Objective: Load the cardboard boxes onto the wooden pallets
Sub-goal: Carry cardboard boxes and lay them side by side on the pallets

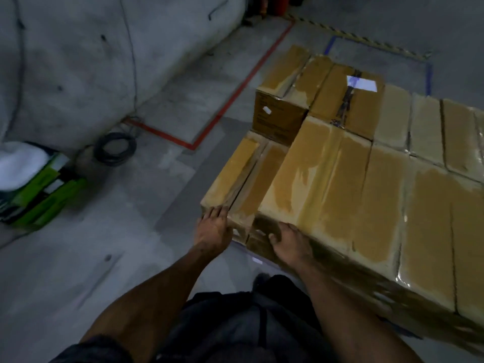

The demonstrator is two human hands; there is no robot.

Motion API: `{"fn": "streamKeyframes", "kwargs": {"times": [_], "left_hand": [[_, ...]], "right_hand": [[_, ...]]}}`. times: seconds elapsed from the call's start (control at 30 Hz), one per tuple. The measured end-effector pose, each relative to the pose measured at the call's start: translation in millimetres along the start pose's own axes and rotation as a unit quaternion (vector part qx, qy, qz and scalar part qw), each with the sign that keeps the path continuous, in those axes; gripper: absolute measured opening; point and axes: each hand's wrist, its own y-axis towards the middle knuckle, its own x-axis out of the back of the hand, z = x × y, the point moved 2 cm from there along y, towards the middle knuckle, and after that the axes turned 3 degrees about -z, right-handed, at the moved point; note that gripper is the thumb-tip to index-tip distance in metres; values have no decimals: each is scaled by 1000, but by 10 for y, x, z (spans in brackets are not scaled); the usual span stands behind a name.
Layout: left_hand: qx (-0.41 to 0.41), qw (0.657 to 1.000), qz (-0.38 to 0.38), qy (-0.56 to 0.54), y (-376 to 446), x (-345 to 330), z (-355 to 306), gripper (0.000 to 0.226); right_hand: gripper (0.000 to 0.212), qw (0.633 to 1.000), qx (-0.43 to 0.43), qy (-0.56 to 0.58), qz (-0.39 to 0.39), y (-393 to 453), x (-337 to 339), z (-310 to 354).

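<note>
A block of taped cardboard boxes (379, 195) fills the right half of the view, packed side by side at about knee height. A lower cardboard box (235, 176) sits against its left side. My left hand (213, 227) grips that low box's near end, with the fingers hooked over the top edge. My right hand (289, 243) lies flat, fingers spread, on the near face of the taller corner box (311, 179). Behind the low box stands another box (277, 119) with a small white label. No wooden pallet shows under the stack.
Bare concrete floor lies to the left and front. Green cartons with white material (42, 189) sit at the far left, and a black cable coil (115, 149) lies beside them. Red floor tape (222, 111), blue tape (429, 77) and a yellow-black striped line (353, 35) mark the floor.
</note>
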Motion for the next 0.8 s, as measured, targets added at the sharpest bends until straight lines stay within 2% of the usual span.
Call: {"fn": "streamKeyframes", "kwargs": {"times": [0.2, 0.27, 0.4, 0.57, 0.8], "left_hand": [[158, 982, -92, -52, -815, 63, 239, 57], [216, 967, -118, -59, -1086, 18, 255, 57], [326, 928, -158, -82, -1609, -192, 170, 57], [476, 847, -188, -144, -2487, -688, -362, 56], [631, 701, -236, -234, -3745, -1286, -1180, 64]], "right_hand": [[48, 989, 143, -17, 34, -188, -111, 548], [47, 979, 193, -33, 48, -224, -148, 640], [58, 949, 283, -82, 108, -240, -297, 595], [56, 885, 395, -176, 170, -492, -480, 312], [65, 788, 504, -245, 253, -1204, -818, 50]]}}
